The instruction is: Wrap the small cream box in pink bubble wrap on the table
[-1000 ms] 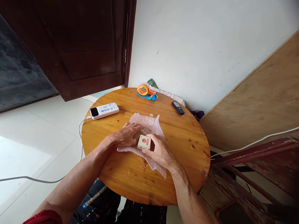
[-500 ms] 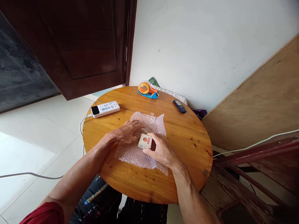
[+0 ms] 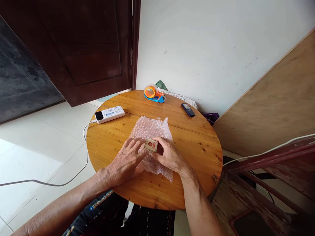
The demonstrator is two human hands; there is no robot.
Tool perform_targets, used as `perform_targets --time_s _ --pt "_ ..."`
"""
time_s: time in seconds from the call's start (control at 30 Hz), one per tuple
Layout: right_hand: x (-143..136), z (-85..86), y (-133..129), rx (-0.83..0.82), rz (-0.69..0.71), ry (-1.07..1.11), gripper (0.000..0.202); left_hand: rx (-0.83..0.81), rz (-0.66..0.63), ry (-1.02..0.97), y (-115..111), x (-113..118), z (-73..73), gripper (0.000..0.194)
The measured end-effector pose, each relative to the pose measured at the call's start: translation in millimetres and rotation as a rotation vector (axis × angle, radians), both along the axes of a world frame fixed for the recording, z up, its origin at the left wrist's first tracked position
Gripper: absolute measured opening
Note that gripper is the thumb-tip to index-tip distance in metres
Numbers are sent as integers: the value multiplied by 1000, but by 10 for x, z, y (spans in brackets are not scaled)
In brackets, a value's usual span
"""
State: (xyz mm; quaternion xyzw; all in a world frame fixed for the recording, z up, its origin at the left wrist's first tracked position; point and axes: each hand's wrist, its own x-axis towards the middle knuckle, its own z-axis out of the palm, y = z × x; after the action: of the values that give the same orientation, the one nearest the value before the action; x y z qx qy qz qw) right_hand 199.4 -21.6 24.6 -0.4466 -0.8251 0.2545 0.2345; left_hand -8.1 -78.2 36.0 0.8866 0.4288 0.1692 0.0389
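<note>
Left hand (image 3: 125, 159) has shifted nearside, fingers curved by the small box (image 3: 151, 145); can't tell if gripping. Right hand (image 3: 169, 156) grasps it over bubble wrap (image 3: 152, 127). Likely light, stiffish; hold opposite sides.

Red-on-beige box (image 3: 151, 145), orange-brown table (image 3: 194, 141)

Your right hand (image 3: 168, 154) hides the 3 o'clock side of the small box (image 3: 151, 146); you can't tell whether your left hand (image 3: 125, 157) touches its 9 o'clock side. Your hands cover part of the bubble wrap (image 3: 150, 126). Print on the white device (image 3: 112, 114), at 10 o'clock, is too small to read. The frame crops your forearms (image 3: 199, 203) at 5 and 8 o'clock, and the door (image 3: 93, 59) at 11.
</note>
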Motion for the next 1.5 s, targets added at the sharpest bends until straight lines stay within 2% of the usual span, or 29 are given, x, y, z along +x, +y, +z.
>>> perform_targets --time_s 0.07,0.17,0.4,0.63,0.7,0.73,0.8,0.87,1.0,1.2,1.33,1.5 --pt "5 -5 8 -14 -5 20 32 28 9 -27 7 33 -53 30" --pt "11 -2 10 -42 6 48 32 2 4 -113 47 51 -41 16" --pt "34 19 -10 -97 12 121 36 -104 89 -307 199 112 -27 11" --pt "351 153 -1 -391 99 348 55 -201 158 -465 350 191 -105 5" --pt "352 181 -4 -360 75 315 62 -238 178 -528 387 198 -102 7" --pt "328 181 -2 -329 27 282 58 -251 181 -554 403 199 -95 7" --pt "252 156 16 -276 -85 244 34 -277 179 -595 428 198 -73 7" --pt "180 116 42 -258 -133 267 13 -319 179 -620 449 194 -50 7" --pt "130 80 71 -257 -130 334 15 -375 159 -669 484 188 -48 8" --pt "152 130 39 -253 -122 304 16 -372 124 -725 471 191 -82 10" --pt "144 156 18 -220 -114 292 15 -388 148 -744 444 205 -57 13" --pt "138 162 2 -168 -175 290 15 -417 181 -729 447 225 -60 15"
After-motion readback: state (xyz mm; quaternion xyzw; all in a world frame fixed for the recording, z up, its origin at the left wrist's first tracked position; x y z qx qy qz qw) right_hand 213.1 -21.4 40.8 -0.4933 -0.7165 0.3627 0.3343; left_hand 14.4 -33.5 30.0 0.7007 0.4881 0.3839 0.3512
